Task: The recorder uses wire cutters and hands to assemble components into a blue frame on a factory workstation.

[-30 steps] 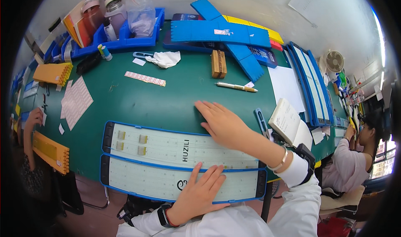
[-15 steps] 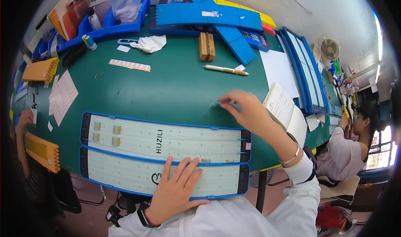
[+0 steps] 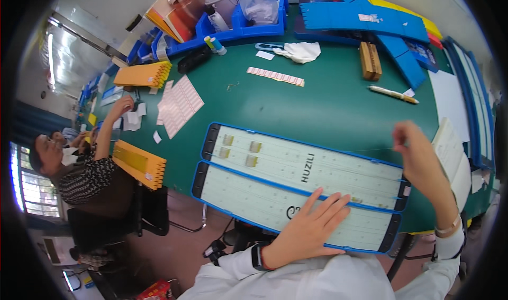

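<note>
A long blue-edged fishing-rig case lies open before me, its two pale panels marked with small print. My left hand rests palm down with fingers spread across the middle ridge and lower panel. Beyond the case's right end, my right hand is raised in a pinch. A thin clear line runs from its fingertips leftward over the upper panel's far edge; the line's far end is too faint to follow. Small yellowish wire-like clips sit in pairs at the upper panel's left.
Label sheets, a label strip, a pen and a wooden block lie on the green table. Blue bins and blue foam boards stand behind. An open notebook is at right; a co-worker sits at left.
My view has swung left, so everything appears farther right. My right hand has drawn rightward relative to the case, stretching the line straighter. My left hand stays flat on the case.
</note>
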Demonstrator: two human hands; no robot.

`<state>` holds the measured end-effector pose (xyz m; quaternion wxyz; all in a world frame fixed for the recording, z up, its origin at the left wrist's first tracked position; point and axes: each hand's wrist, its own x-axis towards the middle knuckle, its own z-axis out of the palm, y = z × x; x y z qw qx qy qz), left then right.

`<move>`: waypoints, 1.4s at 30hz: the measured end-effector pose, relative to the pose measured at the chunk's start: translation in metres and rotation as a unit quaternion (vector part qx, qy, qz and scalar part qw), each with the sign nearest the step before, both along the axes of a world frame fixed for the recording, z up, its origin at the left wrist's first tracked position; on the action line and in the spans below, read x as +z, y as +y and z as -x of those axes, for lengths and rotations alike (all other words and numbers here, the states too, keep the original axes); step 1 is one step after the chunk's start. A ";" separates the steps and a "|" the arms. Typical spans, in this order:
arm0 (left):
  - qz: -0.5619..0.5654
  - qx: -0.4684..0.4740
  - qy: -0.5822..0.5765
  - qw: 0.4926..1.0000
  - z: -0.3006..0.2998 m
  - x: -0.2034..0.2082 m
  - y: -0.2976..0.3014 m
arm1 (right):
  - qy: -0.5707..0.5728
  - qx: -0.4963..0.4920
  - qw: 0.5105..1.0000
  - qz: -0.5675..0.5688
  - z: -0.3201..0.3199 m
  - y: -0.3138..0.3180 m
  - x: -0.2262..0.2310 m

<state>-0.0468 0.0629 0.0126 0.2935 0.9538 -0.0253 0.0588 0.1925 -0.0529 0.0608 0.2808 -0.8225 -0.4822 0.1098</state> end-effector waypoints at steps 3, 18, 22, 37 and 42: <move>-0.008 0.007 0.018 1.000 0.002 0.004 0.005 | 0.042 -0.032 0.997 -0.047 0.032 -0.019 0.030; -0.026 -0.013 0.009 1.000 -0.030 0.011 -0.039 | -0.019 0.026 0.997 0.072 0.064 -0.044 -0.004; -0.026 -0.002 0.016 1.000 -0.029 0.006 -0.042 | -0.054 0.015 0.997 0.055 0.054 -0.054 -0.006; 0.008 -0.012 0.039 0.999 -0.034 0.005 -0.042 | -0.002 -0.222 0.971 -0.091 0.009 -0.122 -0.020; 0.019 0.000 0.033 0.999 -0.038 0.002 -0.041 | 0.304 -0.262 0.804 -0.439 0.058 -0.081 -0.022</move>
